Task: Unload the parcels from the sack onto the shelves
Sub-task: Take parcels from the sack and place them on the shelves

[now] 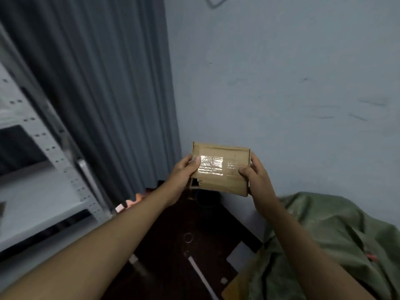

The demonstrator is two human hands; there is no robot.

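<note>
Parcel (219,168) | torn corner (contents unseen) | sack (324,241) cut off

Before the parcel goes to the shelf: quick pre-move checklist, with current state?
1. Two-handed hold: ok. The left hand and right hand grip opposite ends of the cardboard parcel.
2. Parcel clear of the green sack: ok, it is held up in the air in front of the wall.
3. Parcel intact: not ok. Its lower left corner is torn open.
4. Tape seal: ok on the visible face.
5. Free space on the shelf unit: ok, a bare shelf surface shows at left.
6. Contents secure through the tear: cannot tell.
</note>
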